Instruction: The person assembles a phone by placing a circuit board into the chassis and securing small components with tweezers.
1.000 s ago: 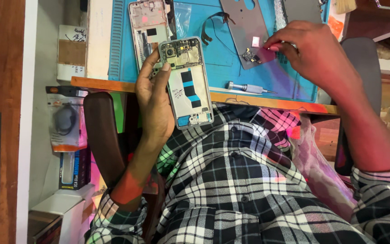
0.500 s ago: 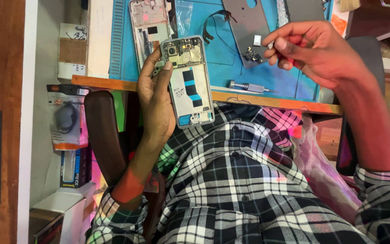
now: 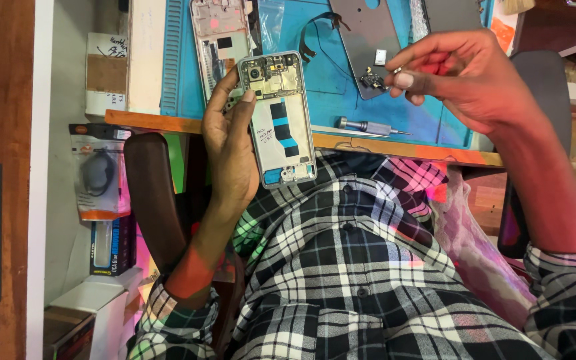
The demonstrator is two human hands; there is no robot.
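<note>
The left hand is gripping an opened smartphone with its back cover off, fingers curled around the phone's left edge and one fingertip resting on the upper part of the frame. The phone is facing up, showing its camera modules at the far end and a pale battery with dark and blue strips in the middle. It is hovering just over the near edge of the blue work mat, above the person's checked shirt.

The right hand is hanging raised over the right part of the mat, thumb and forefinger pinched together on a tiny part that is too small to identify. Just left of those fingertips, a grey back cover is lying on the mat with a small dark component sitting on it.

A small screwdriver is lying along the mat's near edge, between the phone and the right wrist. A second phone frame is resting on the mat at the far left, partly behind the held phone.
</note>
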